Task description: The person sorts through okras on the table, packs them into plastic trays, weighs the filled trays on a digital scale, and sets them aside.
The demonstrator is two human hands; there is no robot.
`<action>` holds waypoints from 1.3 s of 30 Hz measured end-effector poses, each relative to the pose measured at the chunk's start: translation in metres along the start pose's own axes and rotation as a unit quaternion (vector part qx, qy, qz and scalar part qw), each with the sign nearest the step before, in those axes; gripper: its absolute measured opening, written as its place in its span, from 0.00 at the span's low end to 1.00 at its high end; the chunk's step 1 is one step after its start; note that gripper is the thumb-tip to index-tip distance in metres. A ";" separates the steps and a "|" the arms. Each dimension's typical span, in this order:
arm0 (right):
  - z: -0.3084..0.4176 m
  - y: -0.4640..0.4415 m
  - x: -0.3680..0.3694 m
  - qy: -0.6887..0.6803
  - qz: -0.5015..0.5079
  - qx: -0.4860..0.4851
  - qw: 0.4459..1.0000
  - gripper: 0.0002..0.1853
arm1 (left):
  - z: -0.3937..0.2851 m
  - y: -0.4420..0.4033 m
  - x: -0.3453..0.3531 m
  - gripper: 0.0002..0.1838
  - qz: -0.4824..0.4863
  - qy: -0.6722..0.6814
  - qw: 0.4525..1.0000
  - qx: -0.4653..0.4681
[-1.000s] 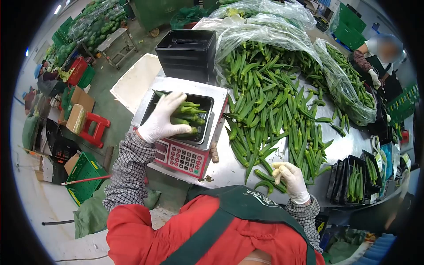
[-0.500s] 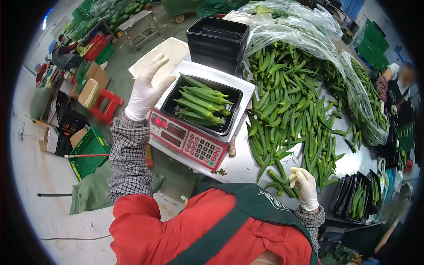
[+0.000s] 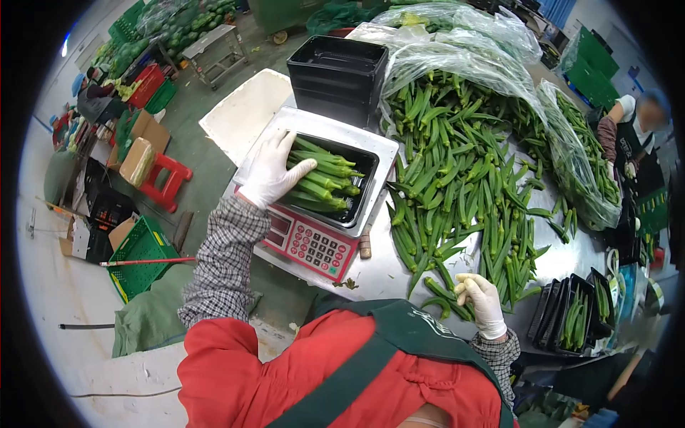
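Note:
My left hand, in a white glove, rests over the left edge of a black tray. Its fingers are stretched out and the thumb reaches over the okra lying in the tray. The tray sits on the plate of a red and white weighing scale; my hand and forearm hide part of its display. By the near table edge, my gloved right hand is closed with its fingers curled, beside a few loose okra pods. Nothing shows in its fingers.
Loose okra spreads over the metal table beneath a clear plastic bag. Stacked black trays stand behind the scale, near a white foam box. More trays stand right. A co-worker is at the far right.
My left hand has come down and right onto the tray's left edge from beside the scale. My right hand stays curled in nearly the same place. The view has shifted slightly.

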State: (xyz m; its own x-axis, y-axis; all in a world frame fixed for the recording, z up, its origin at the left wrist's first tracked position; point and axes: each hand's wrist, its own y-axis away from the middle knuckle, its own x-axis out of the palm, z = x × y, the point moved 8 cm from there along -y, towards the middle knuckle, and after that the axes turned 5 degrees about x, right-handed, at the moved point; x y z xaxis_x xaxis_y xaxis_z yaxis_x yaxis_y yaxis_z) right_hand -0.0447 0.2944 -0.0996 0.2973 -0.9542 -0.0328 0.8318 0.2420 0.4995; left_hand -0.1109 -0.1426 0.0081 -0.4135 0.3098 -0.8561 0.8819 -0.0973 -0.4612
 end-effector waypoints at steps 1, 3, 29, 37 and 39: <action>-0.001 0.000 -0.001 0.006 0.000 0.001 1.000 0.15 | -0.006 0.002 0.000 0.31 0.001 -0.021 1.000 0.014; -0.004 -0.002 -0.001 0.003 0.004 0.002 1.000 0.15 | -0.010 0.003 0.002 0.28 0.034 -0.007 0.999 0.014; 0.021 -0.007 0.009 0.031 -0.004 -0.044 0.999 0.15 | -0.082 -0.049 -0.055 0.08 0.009 0.124 0.974 0.190; 0.129 -0.002 0.098 -0.053 0.114 -0.187 0.974 0.17 | -0.202 -0.019 -0.028 0.18 0.045 0.210 0.884 0.415; 0.117 -0.011 0.074 -0.043 0.058 -0.166 0.983 0.15 | -0.172 -0.031 -0.063 0.22 0.002 0.163 0.925 0.343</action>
State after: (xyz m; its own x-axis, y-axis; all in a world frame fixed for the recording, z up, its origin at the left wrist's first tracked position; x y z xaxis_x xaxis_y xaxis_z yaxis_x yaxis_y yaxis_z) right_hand -0.0870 0.2006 -0.0059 0.3709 -0.9244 0.0888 0.9060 0.3812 0.1840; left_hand -0.0731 0.0034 0.1161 -0.2220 0.5665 -0.7936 0.4865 -0.6410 -0.5936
